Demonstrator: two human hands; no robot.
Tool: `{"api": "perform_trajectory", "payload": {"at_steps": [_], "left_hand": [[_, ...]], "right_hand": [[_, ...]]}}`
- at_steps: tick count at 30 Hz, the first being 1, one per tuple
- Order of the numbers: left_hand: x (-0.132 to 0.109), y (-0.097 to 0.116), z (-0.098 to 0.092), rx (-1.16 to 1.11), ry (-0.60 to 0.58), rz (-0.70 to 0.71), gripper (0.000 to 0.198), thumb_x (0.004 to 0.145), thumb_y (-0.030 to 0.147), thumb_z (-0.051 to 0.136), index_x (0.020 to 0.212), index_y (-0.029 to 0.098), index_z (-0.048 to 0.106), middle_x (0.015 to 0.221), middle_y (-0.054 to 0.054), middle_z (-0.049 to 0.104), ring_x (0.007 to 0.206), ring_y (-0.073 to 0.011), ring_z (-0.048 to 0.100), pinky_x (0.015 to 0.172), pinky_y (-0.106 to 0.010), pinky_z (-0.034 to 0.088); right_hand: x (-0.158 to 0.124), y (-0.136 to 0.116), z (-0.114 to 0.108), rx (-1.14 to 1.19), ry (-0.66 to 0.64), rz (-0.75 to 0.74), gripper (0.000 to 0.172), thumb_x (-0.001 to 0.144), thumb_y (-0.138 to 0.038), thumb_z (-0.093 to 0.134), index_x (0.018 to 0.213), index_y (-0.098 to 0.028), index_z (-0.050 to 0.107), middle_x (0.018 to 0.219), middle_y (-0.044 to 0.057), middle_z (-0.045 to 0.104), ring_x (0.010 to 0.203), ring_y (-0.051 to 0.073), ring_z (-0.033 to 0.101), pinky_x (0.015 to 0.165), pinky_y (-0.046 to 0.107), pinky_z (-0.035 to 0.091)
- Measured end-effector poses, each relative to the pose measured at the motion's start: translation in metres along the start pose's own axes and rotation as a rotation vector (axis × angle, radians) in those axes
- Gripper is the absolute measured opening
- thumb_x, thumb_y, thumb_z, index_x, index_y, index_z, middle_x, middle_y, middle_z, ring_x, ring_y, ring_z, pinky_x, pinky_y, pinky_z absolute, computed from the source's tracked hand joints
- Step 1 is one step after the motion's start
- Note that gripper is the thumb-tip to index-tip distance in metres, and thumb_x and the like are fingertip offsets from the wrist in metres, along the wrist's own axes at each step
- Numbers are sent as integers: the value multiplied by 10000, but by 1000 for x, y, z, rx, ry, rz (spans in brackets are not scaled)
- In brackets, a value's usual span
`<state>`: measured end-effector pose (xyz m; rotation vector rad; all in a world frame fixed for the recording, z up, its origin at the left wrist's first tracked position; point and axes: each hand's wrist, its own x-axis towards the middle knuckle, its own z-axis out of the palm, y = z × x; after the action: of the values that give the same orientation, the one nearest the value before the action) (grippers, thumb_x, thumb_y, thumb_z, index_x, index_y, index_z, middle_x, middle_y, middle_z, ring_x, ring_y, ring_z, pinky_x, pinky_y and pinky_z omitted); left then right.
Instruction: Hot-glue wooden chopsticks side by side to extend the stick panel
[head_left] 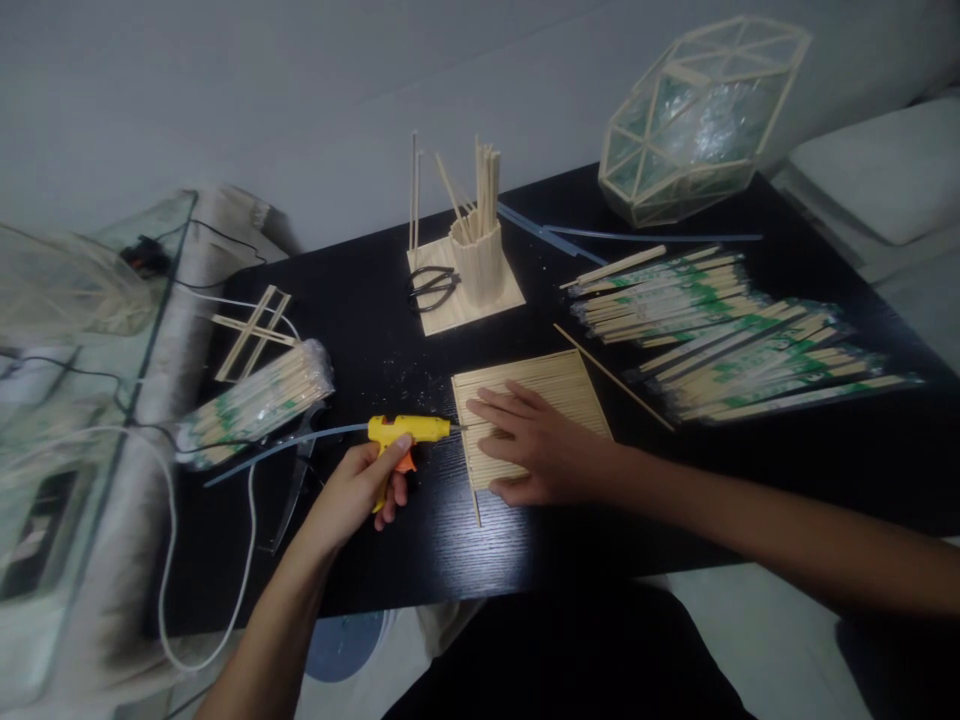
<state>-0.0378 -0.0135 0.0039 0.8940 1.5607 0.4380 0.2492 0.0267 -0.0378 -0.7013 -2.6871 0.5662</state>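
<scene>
My left hand is wrapped round the handle of a yellow hot glue gun, thumb on top. A long translucent glue stick trails out of its back end. The nozzle points right, at the left edge of a flat panel of thin wooden sticks. My right hand lies on this panel with its fingers stretched out and spread. Along the panel's left edge runs a single stick, its lower end jutting past the corner.
Behind the panel, a stick-built cup stands on a square base with scissors. Packs of chopsticks lie right, another pack left. A geometric stick frame stands at the back right. A white cable loops at left.
</scene>
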Motion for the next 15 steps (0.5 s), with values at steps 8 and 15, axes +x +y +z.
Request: {"api": "perform_trajectory", "payload": {"at_steps": [8, 15], "left_hand": [[-5, -5, -1, -17, -8, -12, 623, 802, 766, 745, 629, 182, 609, 468, -5, 600, 319, -102, 479, 295, -197, 359], [4, -5, 2, -56, 82, 57, 633, 790, 782, 749, 642, 185, 601, 489, -8, 610, 328, -115, 502, 301, -216, 394]], "right_hand": [[-1, 0, 0, -1, 8, 3, 307, 907, -399, 791, 1101, -164, 757, 1650, 241, 513, 1587, 399, 415, 1313, 619, 273], [-1, -1, -1, -3, -2, 6, 314, 918, -407, 773, 1100, -151, 749, 1645, 260, 511, 1589, 402, 412, 1315, 624, 272]]}}
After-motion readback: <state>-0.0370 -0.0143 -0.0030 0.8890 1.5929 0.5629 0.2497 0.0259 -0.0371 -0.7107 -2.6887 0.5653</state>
